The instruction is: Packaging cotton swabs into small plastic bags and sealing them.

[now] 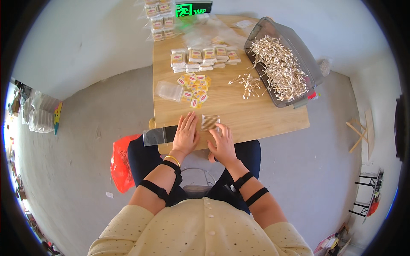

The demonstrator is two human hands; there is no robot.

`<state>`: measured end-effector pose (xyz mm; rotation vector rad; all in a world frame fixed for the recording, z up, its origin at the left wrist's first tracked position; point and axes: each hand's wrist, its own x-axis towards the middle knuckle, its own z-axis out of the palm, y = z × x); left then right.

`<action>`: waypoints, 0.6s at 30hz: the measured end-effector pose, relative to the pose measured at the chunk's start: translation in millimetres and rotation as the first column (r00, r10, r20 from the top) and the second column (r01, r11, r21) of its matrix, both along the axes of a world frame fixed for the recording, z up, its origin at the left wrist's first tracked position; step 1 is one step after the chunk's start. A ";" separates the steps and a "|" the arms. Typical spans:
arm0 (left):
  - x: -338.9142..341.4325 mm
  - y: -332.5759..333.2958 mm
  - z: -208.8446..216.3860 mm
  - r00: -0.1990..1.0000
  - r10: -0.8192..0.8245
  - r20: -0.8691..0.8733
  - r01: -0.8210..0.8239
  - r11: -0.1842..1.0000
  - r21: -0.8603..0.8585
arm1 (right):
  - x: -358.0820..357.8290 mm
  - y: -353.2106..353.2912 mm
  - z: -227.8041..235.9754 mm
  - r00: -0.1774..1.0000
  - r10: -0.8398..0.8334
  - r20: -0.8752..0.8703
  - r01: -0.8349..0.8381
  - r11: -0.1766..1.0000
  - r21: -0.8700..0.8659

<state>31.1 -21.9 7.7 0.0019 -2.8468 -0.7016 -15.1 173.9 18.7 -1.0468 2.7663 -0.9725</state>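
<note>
A small row of cotton swabs (210, 123) lies side by side near the table's front edge, between my hands. To the left of it my left hand (186, 133) rests flat, fingers stretched out and holding nothing. My right hand (223, 144) is at the row's right side, its bent fingers apart and the fingertips at the swabs' ends. Partly under my left hand are a clear plastic bag (154, 136) and a dark flat piece (171, 133). Beyond my hands lie scattered yellow-and-white labels (196, 89) and a stack of clear small bags (169, 91).
Labelled swab packs (203, 56) stand in stacks farther back, with more bagged packs (160, 21) at the far left corner. A grey plastic bin (314, 64) full of swabs sits at the right, beside a loose swab pile (248, 84). A red bag (121, 164) is on the floor.
</note>
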 end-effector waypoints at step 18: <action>-0.2 1.7 -5.2 0.999 0.021 -0.034 -0.021 1.000 0.012 | 0.0 -6.0 4.4 0.998 0.006 -0.060 -0.002 0.998 0.062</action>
